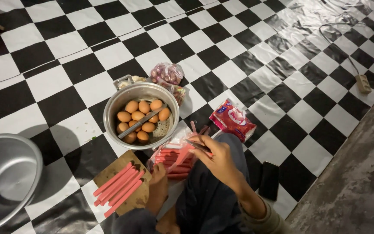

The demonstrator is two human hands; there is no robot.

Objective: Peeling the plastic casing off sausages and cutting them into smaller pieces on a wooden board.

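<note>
I sit on a black-and-white checkered floor mat. My right hand (218, 159) grips a small knife (197, 145) over an opened clear plastic pack of red sausages (175, 157). My left hand (159, 182) rests at the near end of that pack, fingers on the plastic beside the sausages. To the left lies a wooden cutting board (131, 172) with several peeled red sausages (118, 188) laid side by side. A metal steamer pot (140, 115) just beyond holds several brown eggs (141, 119) and a metal utensil across them.
A large steel bowl (6, 175) sits at the left edge. A red snack packet (232, 120) lies right of the pot, bags of shallots (167, 73) behind it. A dark phone (269, 180) lies by my knee. A power strip (362, 83) and cable are far right, near bare concrete.
</note>
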